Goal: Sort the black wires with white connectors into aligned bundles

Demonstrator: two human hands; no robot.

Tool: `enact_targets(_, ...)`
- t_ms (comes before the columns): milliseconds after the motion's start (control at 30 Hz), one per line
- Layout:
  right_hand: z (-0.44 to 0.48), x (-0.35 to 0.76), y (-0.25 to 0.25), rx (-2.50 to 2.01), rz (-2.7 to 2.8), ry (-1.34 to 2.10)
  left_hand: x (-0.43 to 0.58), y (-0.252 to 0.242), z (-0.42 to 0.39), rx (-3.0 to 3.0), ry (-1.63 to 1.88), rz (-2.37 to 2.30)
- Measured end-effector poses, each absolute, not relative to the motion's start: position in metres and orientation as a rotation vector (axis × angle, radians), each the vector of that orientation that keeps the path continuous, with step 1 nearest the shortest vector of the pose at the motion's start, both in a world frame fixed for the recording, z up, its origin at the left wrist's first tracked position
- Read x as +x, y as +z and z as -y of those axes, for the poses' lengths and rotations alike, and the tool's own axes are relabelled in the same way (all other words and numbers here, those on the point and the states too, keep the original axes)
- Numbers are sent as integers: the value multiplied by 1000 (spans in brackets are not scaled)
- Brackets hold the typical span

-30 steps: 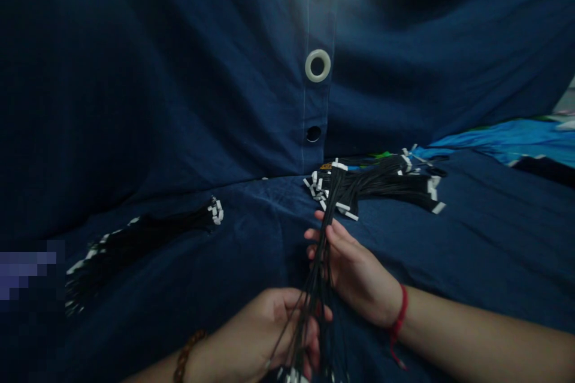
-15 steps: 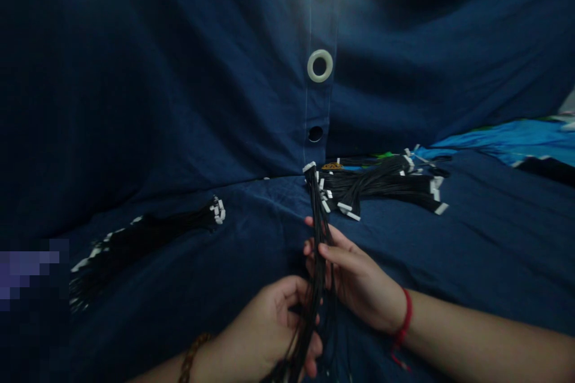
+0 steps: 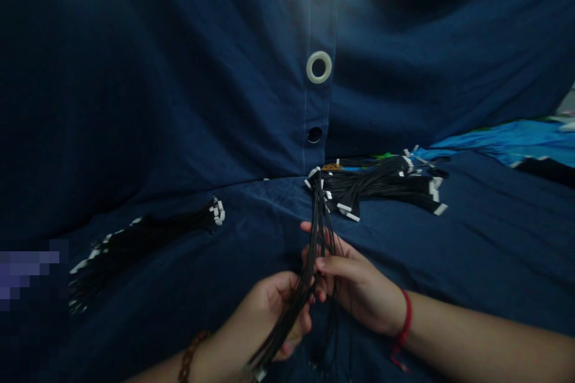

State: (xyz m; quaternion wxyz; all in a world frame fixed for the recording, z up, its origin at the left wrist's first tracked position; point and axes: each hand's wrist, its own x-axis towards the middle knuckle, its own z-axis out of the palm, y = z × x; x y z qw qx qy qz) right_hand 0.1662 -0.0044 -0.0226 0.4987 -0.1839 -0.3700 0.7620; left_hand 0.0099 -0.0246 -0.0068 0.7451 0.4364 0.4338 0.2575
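Note:
A bundle of thin black cables (image 3: 302, 287) with white connectors at the ends runs between my two hands, its upper end pointing away from me. My left hand (image 3: 281, 311) is closed around its lower part, fingers curled beneath. My right hand (image 3: 348, 275) pinches strands with thumb and fingers higher up; some loose strands hang down below it. Just beyond the held bundle's tip lies a pile of black cables (image 3: 381, 185) with white connectors. Off to the left rests another bundle of black cables (image 3: 157, 233), its white connectors at both ends.
Dark blue cloth (image 3: 260, 215) covers the surface and rises behind as a curtain with pale grommet rings (image 3: 319, 67). Bright blue fabric (image 3: 507, 137) lies at the right. Behind the cable pile sits a small orange patterned item (image 3: 332, 167).
My left hand has moved slightly up and left, swinging the bundle's lower end leftward. Strands have spread apart near my right hand, which stays almost in place.

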Motion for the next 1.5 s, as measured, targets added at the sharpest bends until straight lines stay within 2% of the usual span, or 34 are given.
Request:
enact_targets(267, 3, 168, -24, -414, 893, 1845, 8, -14, 21, 1022, 589, -836)
enact_targets(667, 4, 168, -26, -341, 983, 1887, 3, -25, 32, 1786, 696, -1134)
enact_targets(1300, 5, 169, -23, -349, 986, 1923, 0, -18, 36, 2158, 786, -1174)
enact_targets(1500, 6, 168, -23, -364, 914, 1900, -3, -20, 32, 1959, 870, -1183)
